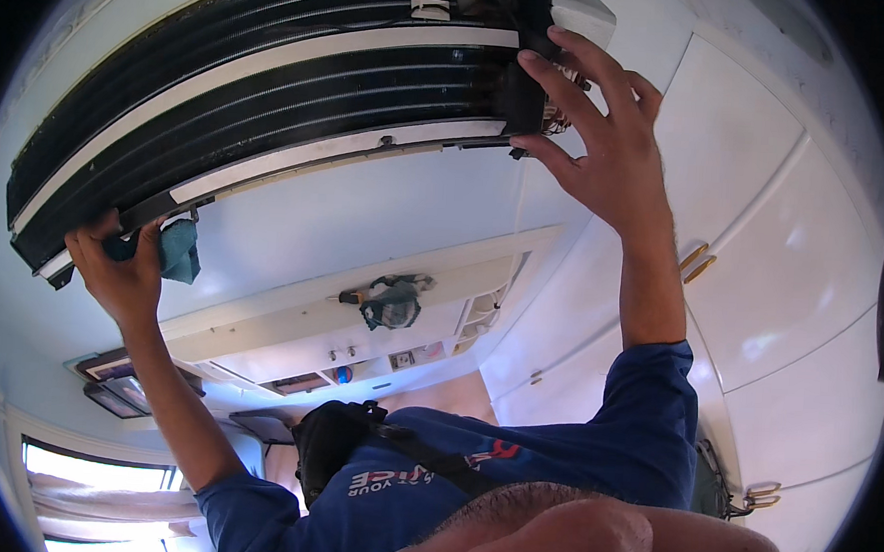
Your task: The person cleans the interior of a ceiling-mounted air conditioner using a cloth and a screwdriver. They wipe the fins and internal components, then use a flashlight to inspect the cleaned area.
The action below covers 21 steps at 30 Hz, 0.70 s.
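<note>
A wall air conditioner with its dark finned coil bare stretches across the upper left of the head view. My left hand is at its lower left edge, fingers closed around a teal cloth that bunches out beside the thumb. At the other end, my right hand clasps the black end piece with its fingers spread, the thumb low and the fingertips higher up. Behind those fingers, copper pipe bends partly show. Two white strips run along the coil.
On a white shelf unit below lies a crumpled grey-green cloth beside a yellow-and-black tool handle. Tall white cupboards with brass handles line the right. Framed pictures and a curtained window are at the lower left.
</note>
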Each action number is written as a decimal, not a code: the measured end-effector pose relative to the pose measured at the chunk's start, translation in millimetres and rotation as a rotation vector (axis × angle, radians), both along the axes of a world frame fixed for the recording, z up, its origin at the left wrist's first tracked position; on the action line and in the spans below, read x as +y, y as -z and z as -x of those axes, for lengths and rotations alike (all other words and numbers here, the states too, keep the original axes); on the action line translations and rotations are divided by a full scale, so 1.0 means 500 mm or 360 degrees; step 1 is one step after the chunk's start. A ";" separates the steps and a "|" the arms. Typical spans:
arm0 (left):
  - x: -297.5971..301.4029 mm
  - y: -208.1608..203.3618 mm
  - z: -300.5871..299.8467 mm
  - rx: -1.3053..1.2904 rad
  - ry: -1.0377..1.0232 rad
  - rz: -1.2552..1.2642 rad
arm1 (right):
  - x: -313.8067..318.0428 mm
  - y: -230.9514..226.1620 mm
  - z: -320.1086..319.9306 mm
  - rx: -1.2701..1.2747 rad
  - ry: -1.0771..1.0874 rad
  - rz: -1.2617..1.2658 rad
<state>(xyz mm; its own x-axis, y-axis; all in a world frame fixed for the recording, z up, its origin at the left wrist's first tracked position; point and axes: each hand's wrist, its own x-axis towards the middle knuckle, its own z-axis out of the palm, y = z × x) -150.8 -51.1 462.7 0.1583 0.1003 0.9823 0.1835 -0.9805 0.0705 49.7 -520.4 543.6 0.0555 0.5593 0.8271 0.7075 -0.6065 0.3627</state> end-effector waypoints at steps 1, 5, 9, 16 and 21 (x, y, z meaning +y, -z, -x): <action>0.001 0.001 0.001 -0.0004 -0.0018 0.0004 | 0.001 -0.003 0.003 0.0035 0.0014 -0.0003; 0.004 -0.001 0.000 -0.0019 -0.0008 -0.0041 | 0.011 -0.009 0.018 0.0018 0.0095 0.0041; 0.004 -0.001 -0.003 -0.0008 -0.0001 0.0036 | 0.022 -0.028 0.024 0.0071 0.0031 -0.0030; 0.000 -0.002 -0.002 -0.0004 -0.0019 0.0021 | 0.024 -0.043 0.031 -0.0125 0.0375 0.0043; 0.002 -0.001 -0.003 -0.0028 0.0037 -0.0007 | 0.033 -0.020 0.006 -0.0263 0.0343 0.0068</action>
